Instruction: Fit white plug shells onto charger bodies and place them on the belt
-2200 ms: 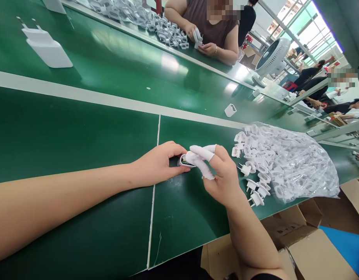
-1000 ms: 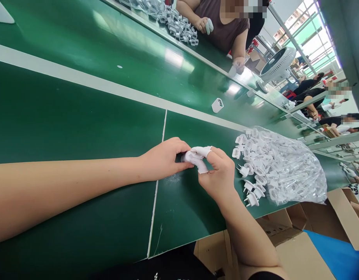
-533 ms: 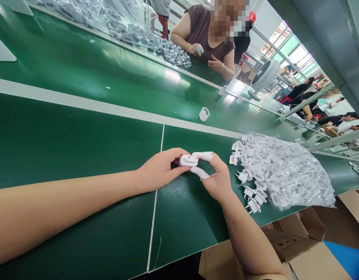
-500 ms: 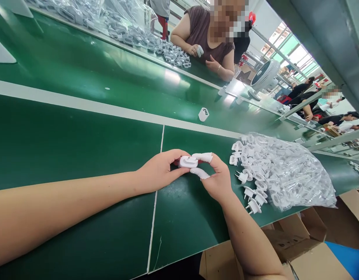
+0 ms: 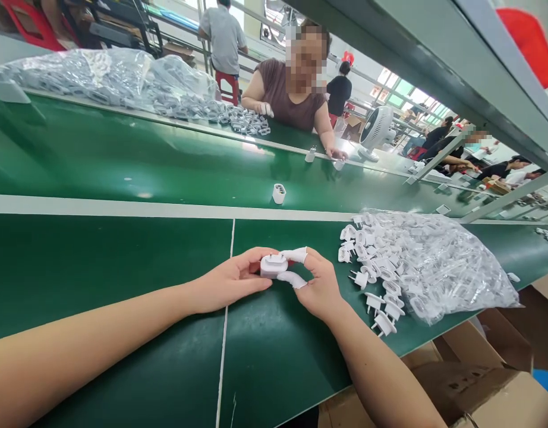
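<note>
A white plug charger [image 5: 274, 267] with pins on its upper face is held between my two hands, just above the green tabletop [image 5: 167, 356]. My left hand [image 5: 238, 280] closes round its left side, the thumb below and fingers behind it. From the right, my right hand [image 5: 316, 279] pinches it between thumb and forefinger, both tips wearing white finger covers. To the right of that hand lie loose white plug pieces [image 5: 383, 324], spilling from a clear plastic bag [image 5: 461, 267] full of them.
One white charger body [image 5: 279, 194] stands on the green belt [image 5: 202, 172] beyond a pale strip [image 5: 100, 208]. Across it sits a co-worker [image 5: 296, 101] beside another bag of parts [image 5: 122, 77]. Cardboard boxes [image 5: 470, 380] are below the table's right edge; a metal beam [image 5: 412, 71] crosses overhead.
The view has tilted and shifted. The charger stays in both hands, its pins now showing more clearly. The charger body on the belt appears further left, and the co-worker's hand has reached toward the belt.
</note>
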Action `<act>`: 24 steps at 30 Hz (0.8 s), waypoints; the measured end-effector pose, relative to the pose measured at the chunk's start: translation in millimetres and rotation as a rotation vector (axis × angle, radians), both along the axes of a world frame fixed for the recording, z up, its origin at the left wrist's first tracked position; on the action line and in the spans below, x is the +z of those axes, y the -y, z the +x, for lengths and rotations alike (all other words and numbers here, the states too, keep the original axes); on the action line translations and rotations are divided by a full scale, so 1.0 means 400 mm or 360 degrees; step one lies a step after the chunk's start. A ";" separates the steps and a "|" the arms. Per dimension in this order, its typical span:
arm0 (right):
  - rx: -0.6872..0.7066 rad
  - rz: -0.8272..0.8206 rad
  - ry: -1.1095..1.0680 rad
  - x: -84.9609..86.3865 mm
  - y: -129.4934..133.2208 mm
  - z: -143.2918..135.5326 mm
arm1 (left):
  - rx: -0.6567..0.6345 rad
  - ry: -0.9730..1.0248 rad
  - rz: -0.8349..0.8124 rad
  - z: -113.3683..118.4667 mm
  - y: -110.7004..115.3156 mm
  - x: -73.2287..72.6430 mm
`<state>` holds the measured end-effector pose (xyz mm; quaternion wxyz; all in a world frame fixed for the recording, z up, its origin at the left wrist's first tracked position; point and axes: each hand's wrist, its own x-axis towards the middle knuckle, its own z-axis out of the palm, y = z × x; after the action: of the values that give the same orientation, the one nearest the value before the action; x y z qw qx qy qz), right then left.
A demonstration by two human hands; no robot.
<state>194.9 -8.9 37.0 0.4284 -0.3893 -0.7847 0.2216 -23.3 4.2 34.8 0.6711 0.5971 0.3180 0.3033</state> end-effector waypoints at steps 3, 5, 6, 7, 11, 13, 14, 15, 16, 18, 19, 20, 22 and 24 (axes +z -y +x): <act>-0.0170 -0.0038 0.0147 0.013 -0.021 0.032 | 0.0100 -0.0251 0.0160 0.003 -0.027 0.006; -0.0571 -0.0069 0.0458 0.028 -0.040 0.068 | 0.0315 -0.0463 0.0309 -0.013 -0.077 0.011; -0.0823 -0.0144 0.0693 0.037 -0.049 0.088 | 0.0483 -0.0594 0.0403 -0.028 -0.110 0.014; -0.1061 -0.0269 0.0947 0.044 -0.058 0.107 | 0.0686 -0.0745 0.0505 -0.048 -0.147 0.017; -0.1467 -0.0718 0.1495 0.054 -0.080 0.161 | 0.1320 -0.1208 0.0669 -0.156 -0.294 0.026; -0.1460 -0.0701 0.1482 0.051 -0.084 0.170 | 0.1469 -0.1298 0.0671 -0.210 -0.347 0.027; -0.1462 -0.0682 0.1476 0.049 -0.085 0.172 | 0.1517 -0.1327 0.0663 -0.232 -0.365 0.026; -0.1467 -0.0665 0.1466 0.048 -0.086 0.172 | 0.1566 -0.1359 0.0650 -0.250 -0.378 0.023; -0.1472 -0.0651 0.1452 0.047 -0.088 0.172 | 0.1611 -0.1388 0.0637 -0.263 -0.385 0.019; -0.1483 -0.0630 0.1418 0.047 -0.092 0.171 | 0.1717 -0.1440 0.0601 -0.269 -0.383 0.010; -0.1490 -0.0624 0.1399 0.048 -0.094 0.170 | 0.1798 -0.1458 0.0617 -0.260 -0.375 0.005; -0.1496 -0.0620 0.1378 0.048 -0.096 0.170 | 0.1876 -0.1465 0.0689 -0.245 -0.366 0.002; -0.1511 -0.0605 0.1334 0.047 -0.101 0.166 | 0.1957 -0.1443 0.0968 -0.192 -0.348 -0.002; -0.1516 -0.0574 0.1288 0.044 -0.104 0.162 | 0.1834 -0.1430 0.1206 -0.122 -0.344 -0.004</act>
<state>259.8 32.5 54.5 0.0781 -0.8132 -0.5760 -0.0286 -72.0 141.8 33.0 -0.0280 0.5908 0.6889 0.4191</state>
